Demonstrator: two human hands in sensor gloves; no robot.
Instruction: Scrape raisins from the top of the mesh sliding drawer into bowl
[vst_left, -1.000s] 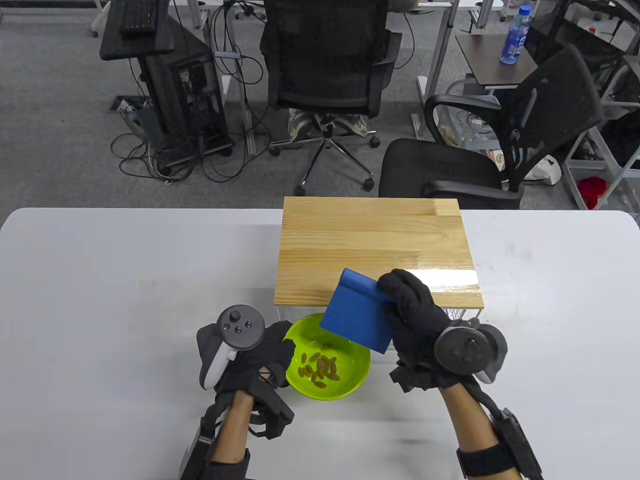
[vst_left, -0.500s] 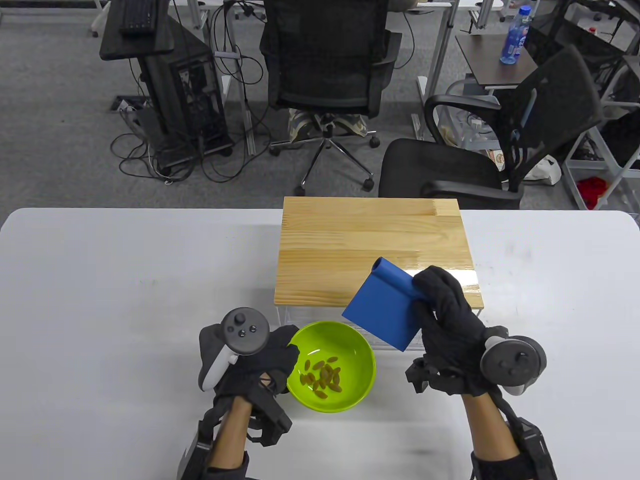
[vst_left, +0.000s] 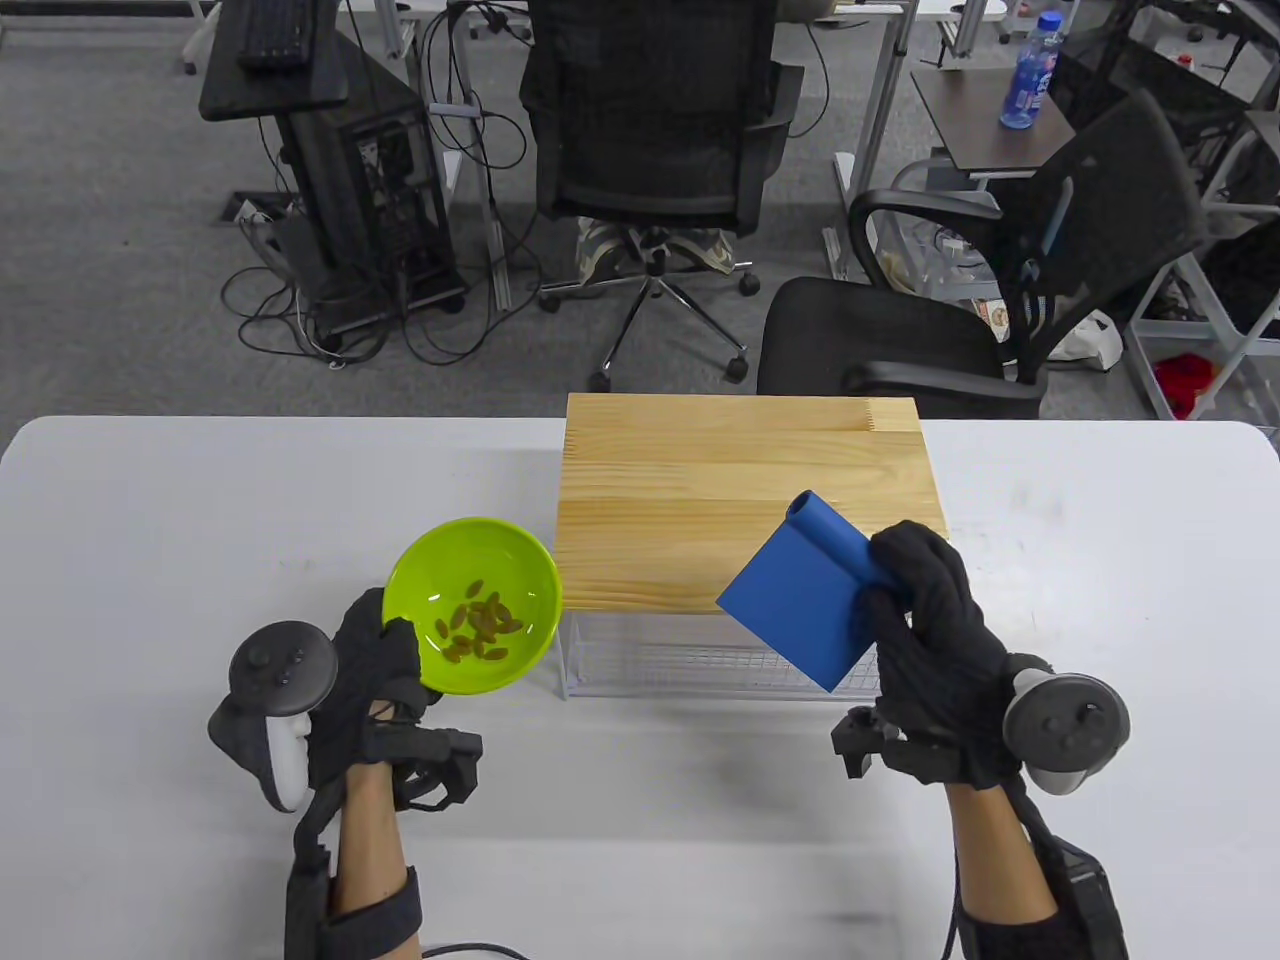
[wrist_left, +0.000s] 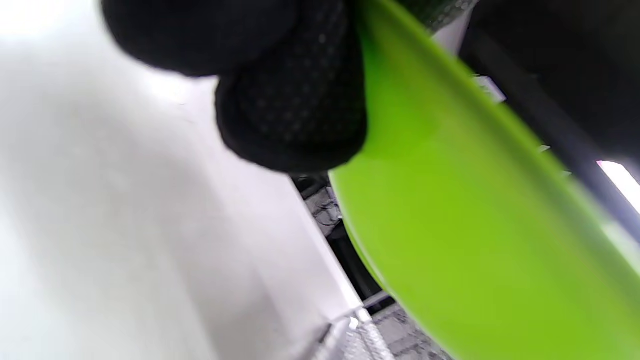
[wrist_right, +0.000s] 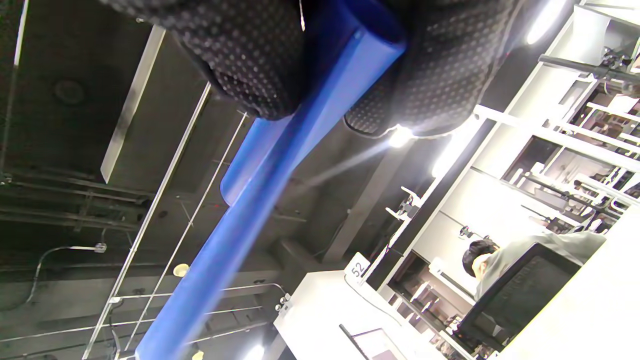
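Note:
My left hand (vst_left: 375, 665) grips the rim of a lime-green bowl (vst_left: 520, 565) that holds several brown raisins (vst_left: 478, 628); the bowl is lifted and tilted, left of the drawer unit. In the left wrist view the green bowl (wrist_left: 465, 240) fills the right side under a gloved fingertip (wrist_left: 295, 110). My right hand (vst_left: 925, 625) holds a blue scraper (vst_left: 800, 600) by its rolled handle, blade down-left, over the unit's front right corner. The right wrist view shows the scraper (wrist_right: 260, 190) edge-on between my fingers (wrist_right: 250, 55). The wooden top (vst_left: 750, 490) of the white mesh drawer (vst_left: 700, 660) is bare.
The drawer unit stands at the middle of a white table (vst_left: 200, 520). Beyond the far edge are office chairs (vst_left: 650, 130), a computer tower with cables (vst_left: 370, 200) and a water bottle (vst_left: 1030, 70) on a side table. A seated person (wrist_right: 500, 265) shows in the right wrist view.
My left hand has lifted the bowl from in front of the drawer and carried it left and away, beside the unit. My right hand has drawn the scraper rightward off the front edge.

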